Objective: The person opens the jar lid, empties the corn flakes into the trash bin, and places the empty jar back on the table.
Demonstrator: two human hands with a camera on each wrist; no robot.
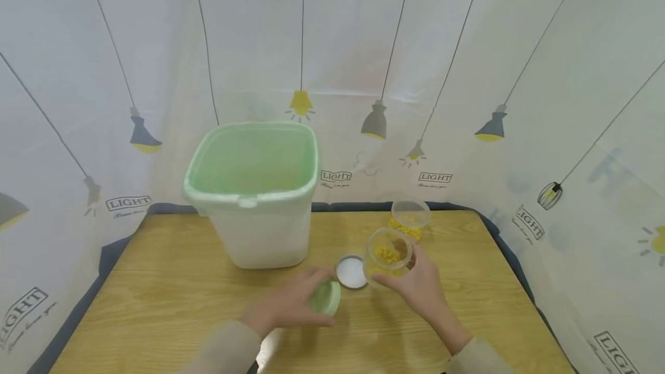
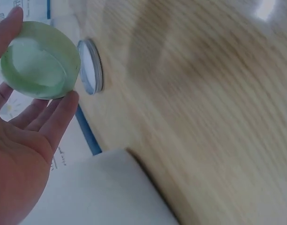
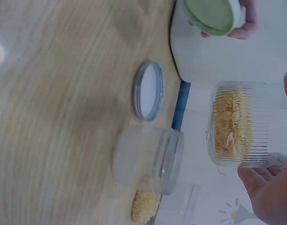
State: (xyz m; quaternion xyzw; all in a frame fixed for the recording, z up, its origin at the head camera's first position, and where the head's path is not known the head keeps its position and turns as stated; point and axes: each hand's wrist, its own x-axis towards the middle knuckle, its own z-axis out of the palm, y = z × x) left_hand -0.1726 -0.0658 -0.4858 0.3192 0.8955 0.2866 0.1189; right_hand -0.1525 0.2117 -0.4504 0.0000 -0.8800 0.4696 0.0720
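Observation:
My left hand (image 1: pixel 291 299) holds a light green round cap (image 2: pixel 40 61), its hollow side showing in the left wrist view. In my right hand (image 1: pixel 423 287) is a clear ribbed jar (image 3: pixel 232 124), gripped by its sides, with yellow, crumbly pieces inside. Below it on the table stands a second clear jar (image 3: pixel 141 152), mostly overlapped by the held one in the head view. Between the two hands a round lid (image 1: pixel 351 272) with a white face and silvery rim lies on the table.
Behind the right hand stands another clear tub (image 1: pixel 410 215) of yellow pieces. A large white bin (image 1: pixel 265 235) with a green rim occupies the table's back left. Lamp-printed sheeting (image 1: pixel 353 45) encloses the wooden table (image 1: pixel 156 305) at the back and sides.

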